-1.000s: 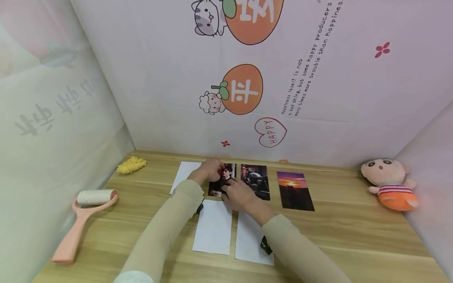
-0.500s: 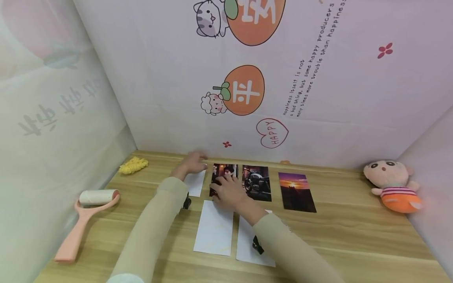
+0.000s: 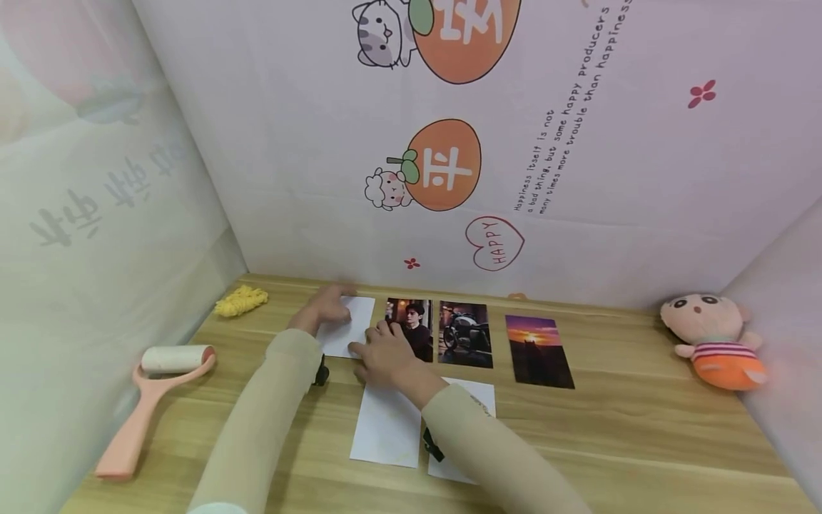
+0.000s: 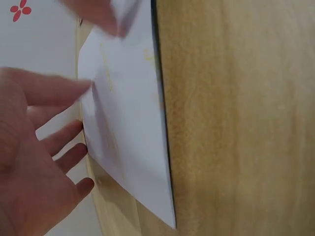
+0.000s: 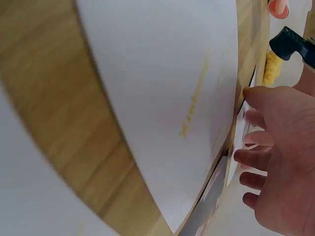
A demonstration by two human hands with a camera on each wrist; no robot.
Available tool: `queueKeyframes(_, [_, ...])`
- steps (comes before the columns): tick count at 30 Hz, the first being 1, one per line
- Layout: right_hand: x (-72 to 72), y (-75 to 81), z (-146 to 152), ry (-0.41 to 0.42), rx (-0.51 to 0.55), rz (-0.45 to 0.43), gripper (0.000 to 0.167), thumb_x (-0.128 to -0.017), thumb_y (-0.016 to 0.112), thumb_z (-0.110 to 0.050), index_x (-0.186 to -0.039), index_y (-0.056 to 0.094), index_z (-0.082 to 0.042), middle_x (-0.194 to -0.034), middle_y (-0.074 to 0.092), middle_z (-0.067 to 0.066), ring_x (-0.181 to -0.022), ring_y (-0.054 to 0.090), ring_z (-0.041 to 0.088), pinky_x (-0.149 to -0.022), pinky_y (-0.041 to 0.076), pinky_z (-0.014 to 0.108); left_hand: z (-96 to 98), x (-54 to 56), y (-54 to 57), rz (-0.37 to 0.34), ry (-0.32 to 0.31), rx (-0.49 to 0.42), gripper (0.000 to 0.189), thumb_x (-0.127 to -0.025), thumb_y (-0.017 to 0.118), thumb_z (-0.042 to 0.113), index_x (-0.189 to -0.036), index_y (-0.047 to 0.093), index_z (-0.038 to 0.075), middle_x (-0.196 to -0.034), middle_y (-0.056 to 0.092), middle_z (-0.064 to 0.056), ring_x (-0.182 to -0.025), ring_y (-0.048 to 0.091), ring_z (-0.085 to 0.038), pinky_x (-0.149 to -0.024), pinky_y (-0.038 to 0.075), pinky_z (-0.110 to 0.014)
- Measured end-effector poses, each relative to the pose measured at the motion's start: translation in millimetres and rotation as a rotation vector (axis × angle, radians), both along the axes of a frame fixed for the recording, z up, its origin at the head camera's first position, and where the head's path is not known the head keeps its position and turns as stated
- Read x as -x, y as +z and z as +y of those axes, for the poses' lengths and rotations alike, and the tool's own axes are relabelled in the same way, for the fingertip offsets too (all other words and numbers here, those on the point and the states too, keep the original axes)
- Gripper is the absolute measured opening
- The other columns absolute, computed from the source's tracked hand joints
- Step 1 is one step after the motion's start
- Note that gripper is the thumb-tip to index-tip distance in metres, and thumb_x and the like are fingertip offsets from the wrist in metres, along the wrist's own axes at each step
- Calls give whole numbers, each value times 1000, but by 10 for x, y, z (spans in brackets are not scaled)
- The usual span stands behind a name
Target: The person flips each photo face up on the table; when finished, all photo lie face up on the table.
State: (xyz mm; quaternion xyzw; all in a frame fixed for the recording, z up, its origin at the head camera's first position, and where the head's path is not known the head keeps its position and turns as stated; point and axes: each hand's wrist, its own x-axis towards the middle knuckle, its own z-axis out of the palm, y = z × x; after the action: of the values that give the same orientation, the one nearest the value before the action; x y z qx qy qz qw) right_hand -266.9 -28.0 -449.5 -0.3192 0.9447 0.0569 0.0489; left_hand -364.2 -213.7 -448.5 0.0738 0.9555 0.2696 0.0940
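Observation:
In the head view a white-backed photo print (image 3: 362,318) lies face down at the back left. My left hand (image 3: 326,305) is at its far edge, thumb over the white surface. The left wrist view shows those fingers (image 4: 68,135) loosely extended along the edge. My right hand (image 3: 385,357) is by the print's near right corner, fingers relaxed. To the right lie face-up prints: a man in dark clothes (image 3: 420,343), a motorcycle (image 3: 465,335) and a sunset (image 3: 539,353). Two more face-down prints (image 3: 382,432) lie in front, partly under the right hand and sleeve.
A pink-handled lint roller (image 3: 144,400) lies on the left of the wooden table (image 3: 642,428). Behind it is a bundle of yellow yarn (image 3: 240,301). A plush doll (image 3: 713,343) leans at the back right. Printed walls (image 3: 289,143) enclose the back and sides.
Both hands have left the print of the man, moving left to the face-down print at the back left. The man's picture is now mostly uncovered.

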Motion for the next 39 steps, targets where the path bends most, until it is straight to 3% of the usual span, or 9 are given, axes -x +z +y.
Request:
queueKeyframes(9, [-16,-17,-52,-20,-8,9,42,-107,46,-50,-148,52,-43,-154,55,1,-143,43,25,-121,35,47,36,-13,66,-71,75,192,67,-84,65,11,-149,52,7,-162,39,-24,-152,30,-50,-126,27,-64])
queueKeyframes(17, [-28,-44,-54,-24,2,9,42,-107,46,-50,-148,53,-42,-154,55,1,-144,44,27,-122,37,48,40,-41,106,-90,96,166,56,-88,71,15,-142,57,9,-163,37,-22,-152,29,-48,-124,27,-66])
queueKeyframes(24, [-83,-61,-47,-22,-1,14,41,-107,46,-49,-147,54,-42,-154,56,1,-143,46,25,-120,38,45,56,-18,37,-133,114,187,57,-89,72,13,-143,55,13,-162,38,-19,-150,30,-46,-124,26,-67])
queueKeyframes(29, [-58,-62,-38,-19,-11,28,42,-107,47,-49,-148,53,-42,-154,55,2,-143,46,26,-121,38,46,75,-54,94,-120,118,171,55,-90,71,13,-142,57,12,-162,39,-20,-151,30,-47,-125,25,-67])
queueKeyframes(36, [-37,-65,-30,-24,-16,17,44,-107,46,-50,-150,50,-44,-158,52,1,-146,44,27,-122,37,47,59,-51,133,-115,100,190,33,-88,73,15,-120,65,11,-154,45,-21,-146,32,-48,-119,31,-67])
queueKeyframes(39, [-28,-69,-25,-27,-20,18,44,-107,46,-51,-151,49,-44,-158,51,1,-146,43,28,-123,37,48,69,-48,129,-118,109,180,42,-90,71,15,-130,62,11,-158,41,-21,-150,29,-48,-123,27,-66])
